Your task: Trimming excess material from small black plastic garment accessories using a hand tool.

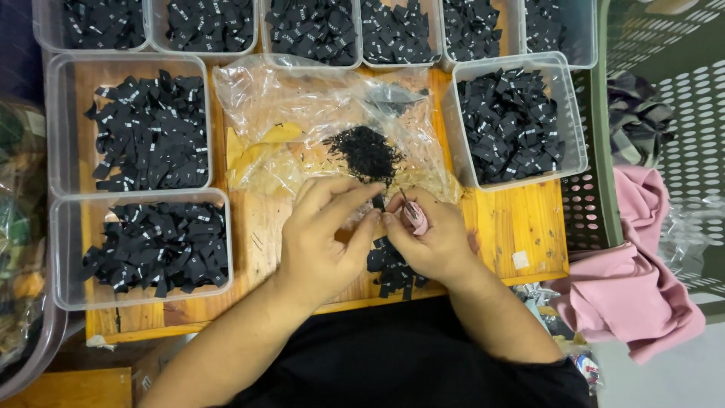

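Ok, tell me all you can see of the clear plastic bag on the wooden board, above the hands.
The clear plastic bag lies flat and crumpled on the wooden board, between the tubs of black labels. It is thin, glossy and wrinkled, and looks opened out. A heap of tiny black bits sits on it at centre-right, and something yellowish shows through at its left. Its near edge meets the fingers of the left hand; the right hand is just below it.

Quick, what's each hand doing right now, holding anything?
Left hand: fingers curled, pinching a small black label at the fingertips.
Right hand: closed around a small pink tool.
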